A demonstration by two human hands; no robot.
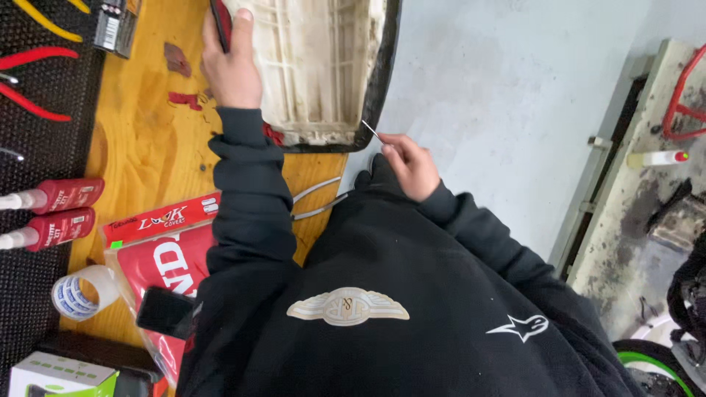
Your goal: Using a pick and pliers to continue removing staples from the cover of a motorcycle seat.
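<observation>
Upturned on the wooden worktop (140,125), a dirty off-white ribbed plastic seat base (316,66) with a black cover edge (386,70) wrapped round its rim, reaching past the top of the view and overhanging the worktop's edge toward the grey floor (507,95). On its left side, the left hand (232,70), fingers curled down over the rim and onto a dark red flat tool (219,22), thumb laid on the pale plastic; gripping or merely pressing, hard to tell. At the base's near right corner, the right hand (412,165), fingers pinched shut on a thin metal pin or staple (370,130) pointing up toward the black edge, just beside it. Both arms in black sleeves, a black sweatshirt filling the lower middle of the view. Between the arms, two pale curved tool handles (316,198) lying on the wood. Scraps of red material (184,95) on the worktop near the left wrist. Further left, a black ribbed mat (29,147) with red-handled and yellow-handled pliers, and two red bottles (55,209) lying side by side. Nearer the body, a red package (165,242), a black phone (165,312) on it, a roll of clear tape (77,294), and a white and green box (59,375). Far right, a grimy ledge with a white tube (657,157).
</observation>
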